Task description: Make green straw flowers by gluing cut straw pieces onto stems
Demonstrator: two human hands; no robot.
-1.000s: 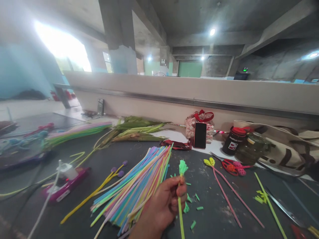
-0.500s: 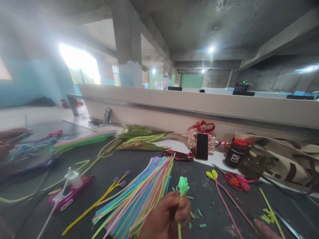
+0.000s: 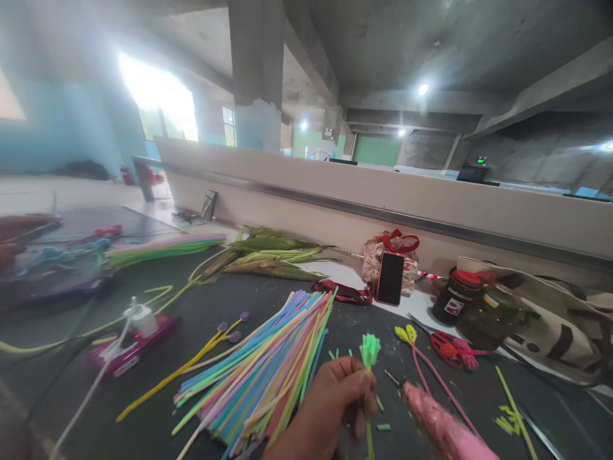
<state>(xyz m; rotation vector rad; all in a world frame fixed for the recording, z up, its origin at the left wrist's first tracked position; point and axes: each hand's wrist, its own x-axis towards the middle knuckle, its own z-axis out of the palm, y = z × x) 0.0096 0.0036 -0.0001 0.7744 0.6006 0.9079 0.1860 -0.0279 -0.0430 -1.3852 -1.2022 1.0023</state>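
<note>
My left hand point(image 3: 330, 402) is closed, pinching a chenille-stem flower point(image 3: 370, 351) upright between thumb and fingers. It has a tuft of short light-green pieces on a yellow-green stem that runs down below the fingers. From the lower right a pink tool like a hot glue gun point(image 3: 440, 421) reaches in. Its narrow dark nozzle points at the tuft, a small gap apart. My right hand does not show; the tool's rear end is cut off by the frame. Short green cut pieces point(image 3: 383, 427) lie beside my left hand.
A bundle of pastel chenille stems point(image 3: 258, 370) lies left of my hand, with a yellow stem bearing purple balls point(image 3: 191, 367) beyond. Yellow-tipped pink stems point(image 3: 416, 345), red-handled scissors point(image 3: 445, 348), a phone point(image 3: 390, 279), a dark jar point(image 3: 454, 297) and a magenta power strip point(image 3: 129, 351) stand around. Another person's hand point(image 3: 19, 239) is far left.
The pink tool has come in from the lower right, where my right fingers showed before. My left hand has moved slightly right with the green-tufted stem. The view has tilted down a little.
</note>
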